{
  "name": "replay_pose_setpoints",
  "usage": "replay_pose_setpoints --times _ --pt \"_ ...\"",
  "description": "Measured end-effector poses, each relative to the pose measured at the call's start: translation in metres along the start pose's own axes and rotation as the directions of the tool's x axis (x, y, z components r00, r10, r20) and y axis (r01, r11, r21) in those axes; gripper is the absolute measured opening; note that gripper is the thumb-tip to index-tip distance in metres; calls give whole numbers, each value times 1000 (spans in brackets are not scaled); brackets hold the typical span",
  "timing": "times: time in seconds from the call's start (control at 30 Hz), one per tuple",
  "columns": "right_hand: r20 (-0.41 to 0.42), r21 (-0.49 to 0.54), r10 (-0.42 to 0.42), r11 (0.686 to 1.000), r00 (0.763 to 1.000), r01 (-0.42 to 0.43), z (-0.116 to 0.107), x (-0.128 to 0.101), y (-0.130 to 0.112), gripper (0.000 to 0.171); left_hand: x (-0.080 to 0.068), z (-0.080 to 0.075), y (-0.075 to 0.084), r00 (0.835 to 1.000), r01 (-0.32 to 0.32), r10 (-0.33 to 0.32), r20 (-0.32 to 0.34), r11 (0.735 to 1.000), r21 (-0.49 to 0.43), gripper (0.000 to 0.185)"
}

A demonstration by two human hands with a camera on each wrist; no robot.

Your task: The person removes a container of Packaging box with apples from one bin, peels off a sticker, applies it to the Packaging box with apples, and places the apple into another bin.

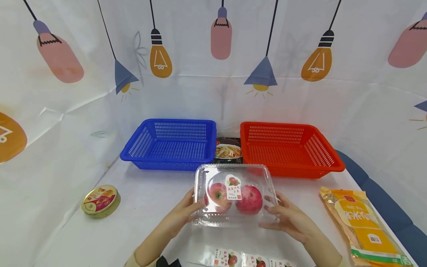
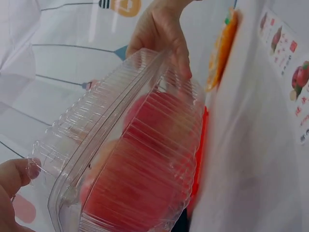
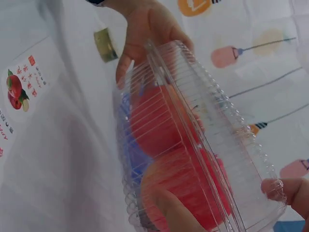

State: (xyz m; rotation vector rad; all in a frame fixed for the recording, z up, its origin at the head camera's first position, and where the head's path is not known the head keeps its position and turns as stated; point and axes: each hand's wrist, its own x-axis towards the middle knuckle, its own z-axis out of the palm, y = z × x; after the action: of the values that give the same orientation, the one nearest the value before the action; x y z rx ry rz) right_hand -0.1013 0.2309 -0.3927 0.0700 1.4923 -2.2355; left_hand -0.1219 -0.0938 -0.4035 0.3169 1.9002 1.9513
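Observation:
A clear plastic clamshell box [image 1: 235, 194] with two red apples [image 1: 248, 200] and a small label on its lid is held tilted just above the white table, in front of the two baskets. My left hand [image 1: 186, 211] grips its left side and my right hand [image 1: 280, 215] grips its right side. In the left wrist view the ribbed box [image 2: 130, 159] fills the frame, with my left thumb [image 2: 19, 174] on its rim. The right wrist view shows the box [image 3: 183, 145] pinched between my right thumb [image 3: 289, 191] and a finger [image 3: 174, 212] underneath.
A blue basket [image 1: 170, 144] and a red basket [image 1: 290, 148] stand side by side at the back, a noodle packet [image 1: 228, 150] between them. A round tin [image 1: 101, 200] lies left, an orange bag [image 1: 363, 226] right, a sticker sheet [image 1: 247, 257] near me.

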Motion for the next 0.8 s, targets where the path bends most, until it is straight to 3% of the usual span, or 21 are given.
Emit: replay_pose_setpoints --times 0.23,0.5,0.63,0.8 --pt "-99 -113 -25 994 995 14 -6 -9 -28 70 9 22 20 995 -96 97 -35 994 48 71" --pt "-196 -138 -141 984 970 115 -13 -10 -56 22 35 37 35 987 -154 154 -44 988 8 73" --pt "-215 -68 -173 984 961 162 -15 -12 -64 21 49 42 41 986 -161 161 -45 987 4 66" --pt "-202 100 -190 972 961 213 -22 -13 -74 24 69 48 47 990 -129 129 -52 992 -7 62"
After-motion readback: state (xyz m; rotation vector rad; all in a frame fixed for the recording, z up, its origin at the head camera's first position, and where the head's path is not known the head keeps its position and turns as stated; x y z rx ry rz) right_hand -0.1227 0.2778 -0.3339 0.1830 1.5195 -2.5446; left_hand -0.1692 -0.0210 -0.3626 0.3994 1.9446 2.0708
